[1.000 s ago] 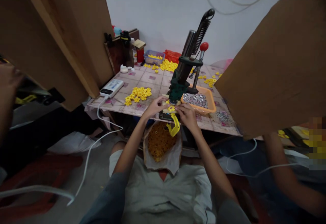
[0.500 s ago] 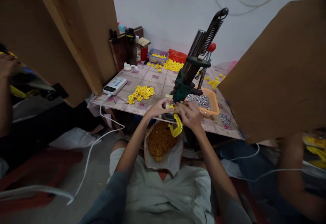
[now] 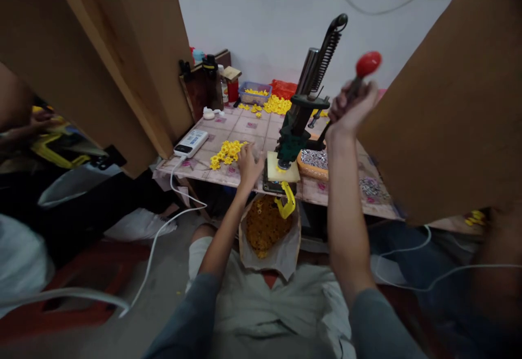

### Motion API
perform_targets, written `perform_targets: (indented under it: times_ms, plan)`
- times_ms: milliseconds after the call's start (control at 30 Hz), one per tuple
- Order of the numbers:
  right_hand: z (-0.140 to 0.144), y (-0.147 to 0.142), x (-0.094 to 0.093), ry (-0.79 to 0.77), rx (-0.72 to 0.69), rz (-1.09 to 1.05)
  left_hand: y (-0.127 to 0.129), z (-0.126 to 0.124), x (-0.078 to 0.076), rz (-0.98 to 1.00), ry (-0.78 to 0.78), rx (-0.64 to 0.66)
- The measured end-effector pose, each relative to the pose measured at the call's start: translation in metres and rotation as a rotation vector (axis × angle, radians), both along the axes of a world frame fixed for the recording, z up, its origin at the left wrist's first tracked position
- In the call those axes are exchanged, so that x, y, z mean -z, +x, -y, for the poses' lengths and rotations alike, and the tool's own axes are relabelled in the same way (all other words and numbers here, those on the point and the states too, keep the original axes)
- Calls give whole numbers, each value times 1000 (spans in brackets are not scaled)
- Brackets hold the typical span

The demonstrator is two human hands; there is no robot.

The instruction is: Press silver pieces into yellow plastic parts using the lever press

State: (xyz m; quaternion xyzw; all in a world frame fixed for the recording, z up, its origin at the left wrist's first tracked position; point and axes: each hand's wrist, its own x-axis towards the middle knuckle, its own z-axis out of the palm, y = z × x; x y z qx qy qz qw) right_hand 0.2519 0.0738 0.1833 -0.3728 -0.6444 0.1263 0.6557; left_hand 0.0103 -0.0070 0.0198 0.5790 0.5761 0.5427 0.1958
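Note:
A green hand press stands at the front of a low tiled table. My right hand is raised and closed around its lever, just below the red knob. My left hand rests on the table between the press base and a pile of yellow plastic parts; whether it holds one is hidden. A small yellow part lies on the cream pad under the press head. A yellow chute hangs from the table edge over a paper bag full of yellow parts.
An orange tray of small metal pieces sits right of the press. A white power bank with a cable lies at the table's left. Brown boards stand on both sides. Other people's arms appear at the far left and far right.
My right hand has left the press base and risen to grip the red-knobbed lever. My left hand has slid left toward the yellow pile.

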Motion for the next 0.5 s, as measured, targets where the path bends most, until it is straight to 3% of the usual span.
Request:
perform_targets:
  times_ms: [100, 200, 333, 400, 500]
  plan:
    - [76, -12, 28, 78, 75, -86, 5, -1, 1, -180, -89, -129]
    - [107, -17, 31, 82, 67, -98, 8, 0, 4, -305, -106, -177]
    - [82, 5, 25, -49, 47, 63, 8, 1, 5, -350, -153, -200]
    - [67, 28, 41, -181, 139, 256, 8, 2, 3, -357, -159, -179]
    - [55, 62, 84, -423, 296, 554, 10, 6, -3, -374, -150, -174]
